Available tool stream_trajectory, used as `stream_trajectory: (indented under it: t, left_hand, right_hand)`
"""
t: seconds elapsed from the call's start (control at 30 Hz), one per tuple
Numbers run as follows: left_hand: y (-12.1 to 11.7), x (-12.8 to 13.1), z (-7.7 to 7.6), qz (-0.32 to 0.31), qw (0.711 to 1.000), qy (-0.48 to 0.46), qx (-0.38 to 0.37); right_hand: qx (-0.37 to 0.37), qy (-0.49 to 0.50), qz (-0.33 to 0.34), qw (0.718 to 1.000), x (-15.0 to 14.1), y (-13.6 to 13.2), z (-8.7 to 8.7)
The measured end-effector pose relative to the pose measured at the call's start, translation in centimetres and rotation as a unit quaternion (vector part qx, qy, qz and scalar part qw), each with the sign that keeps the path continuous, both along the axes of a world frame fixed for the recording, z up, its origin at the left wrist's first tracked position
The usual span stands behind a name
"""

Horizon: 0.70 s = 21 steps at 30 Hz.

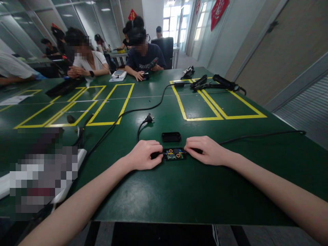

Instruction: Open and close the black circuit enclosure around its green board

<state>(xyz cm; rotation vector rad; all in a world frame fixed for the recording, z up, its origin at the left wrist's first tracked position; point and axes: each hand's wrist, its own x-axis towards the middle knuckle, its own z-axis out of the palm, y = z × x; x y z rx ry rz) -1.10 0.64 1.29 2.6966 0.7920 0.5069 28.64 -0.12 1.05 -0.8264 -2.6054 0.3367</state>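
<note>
A small open black case (175, 159) holding a green circuit board (172, 155) with copper coils lies on the green table in front of me. At its left end, my left hand (146, 154) is closed in a pinch on a black power cord (138, 135), which runs back to a plug (149, 118). My right hand (205, 150) pinches a black cable (258, 135) at the case's right end; it trails off behind the hand to the right. Just beyond the case, a black cover (171, 136) lies apart from it. My fingers partly hide both cable ends.
Yellow tape rectangles (222, 118) mark the table (164, 201). A long black cord with an inline box (179, 84) crosses it. Black tools (225, 82) lie far right. A blurred pale object (46, 177) is at left. Two people (145, 54) sit opposite, one holding a tool.
</note>
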Motion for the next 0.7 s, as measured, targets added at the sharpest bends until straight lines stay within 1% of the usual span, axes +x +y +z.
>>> stream_trajectory:
  t: [0.23,0.4,0.53,0.7]
  left_hand:
    - [0.05,0.14,0.29,-0.002,0.999,0.043,0.018]
    - [0.09,0.3,0.37,0.011,0.997,0.06,0.043]
    - [0.24,0.34,0.21,0.01,0.996,0.05,0.067]
    - [0.42,0.59,-0.33,0.026,0.993,0.05,0.099]
  right_hand:
    - [-0.003,0.008,-0.012,1.0,0.28,0.4,-0.39]
    - [-0.042,0.03,-0.044,0.998,0.29,0.56,-0.51]
    - [-0.063,0.042,-0.066,0.995,0.19,0.56,-0.4]
    - [-0.061,0.054,-0.088,0.993,0.17,0.63,-0.35]
